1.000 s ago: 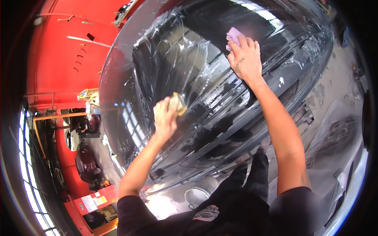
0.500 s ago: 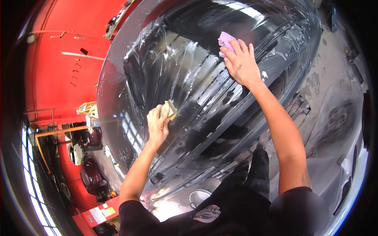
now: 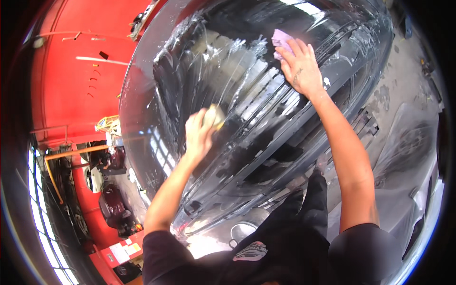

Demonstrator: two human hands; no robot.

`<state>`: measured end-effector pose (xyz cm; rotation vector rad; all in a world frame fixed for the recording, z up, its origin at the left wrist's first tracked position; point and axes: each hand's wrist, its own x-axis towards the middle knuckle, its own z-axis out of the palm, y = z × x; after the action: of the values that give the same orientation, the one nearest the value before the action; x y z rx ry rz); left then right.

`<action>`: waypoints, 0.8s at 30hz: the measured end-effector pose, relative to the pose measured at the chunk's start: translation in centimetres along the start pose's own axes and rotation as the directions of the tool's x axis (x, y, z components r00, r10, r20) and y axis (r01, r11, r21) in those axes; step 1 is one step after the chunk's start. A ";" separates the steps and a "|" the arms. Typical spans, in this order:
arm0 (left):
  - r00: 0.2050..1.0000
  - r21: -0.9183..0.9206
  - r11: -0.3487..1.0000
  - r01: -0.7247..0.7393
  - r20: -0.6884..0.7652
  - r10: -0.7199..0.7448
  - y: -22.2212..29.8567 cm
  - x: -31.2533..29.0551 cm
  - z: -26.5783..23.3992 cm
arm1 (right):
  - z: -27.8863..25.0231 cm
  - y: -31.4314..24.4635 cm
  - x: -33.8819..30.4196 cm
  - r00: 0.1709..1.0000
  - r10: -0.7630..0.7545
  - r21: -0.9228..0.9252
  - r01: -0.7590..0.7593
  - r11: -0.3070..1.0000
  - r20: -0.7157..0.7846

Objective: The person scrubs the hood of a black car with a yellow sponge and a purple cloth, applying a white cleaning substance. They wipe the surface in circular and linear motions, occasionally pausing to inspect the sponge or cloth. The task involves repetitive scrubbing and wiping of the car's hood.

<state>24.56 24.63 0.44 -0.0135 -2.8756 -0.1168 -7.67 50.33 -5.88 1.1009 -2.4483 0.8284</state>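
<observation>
A dark car body [image 3: 137,109], streaked with wet whitish smears, curves beneath both my hands. My left hand [image 3: 198,135] is closed around a small yellow-and-grey sanding block [image 3: 217,115], slightly blurred, low over the dark glossy surface; whether it touches there I cannot tell. Farther up and to the right, my right hand [image 3: 304,71] presses a crumpled pink cloth [image 3: 281,40] against the car next to a long dark trim line. Its fingers lie over the cloth's near part and hide some of it.
A red wall [image 3: 76,104] and an orange metal frame [image 3: 78,154] stand to the left. A maroon car part [image 3: 114,206] is below them. Near my legs is a metal bucket [image 3: 242,231]. A plastic-covered car [image 3: 403,161] stands on the right.
My left hand has slid the sanding block up and to the right over the car. My right hand with the cloth sits slightly higher and farther right in view, as the whole view shifted a little.
</observation>
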 end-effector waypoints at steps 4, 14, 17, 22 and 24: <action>0.994 0.081 0.993 -0.088 -0.053 0.092 -0.6 7.5 0.7 | 0.4 -0.9 0.4 1.000 -0.018 0.013 0.018 1.000 0.021; 0.994 0.018 0.995 -0.099 -0.042 0.100 1.4 6.3 1.8 | -0.3 1.1 0.1 1.000 -0.025 0.058 0.026 0.998 -0.007; 0.998 0.098 0.993 0.064 0.016 -0.066 1.5 -0.5 -0.1 | 0.7 -0.7 0.4 1.000 0.000 -0.016 0.000 1.000 0.002; 0.981 0.118 0.985 -0.124 -0.137 0.140 4.3 15.7 4.4 | 0.4 -1.0 0.7 0.999 -0.043 0.029 0.043 0.999 0.001; 0.976 0.092 0.981 -0.170 -0.122 0.180 4.8 20.1 5.5 | 0.2 -0.4 0.6 0.998 -0.063 0.035 0.064 0.997 -0.011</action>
<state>3.81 29.86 0.75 -0.2348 -2.7309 0.0327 -7.76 49.61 -5.54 1.1781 -2.3864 0.8589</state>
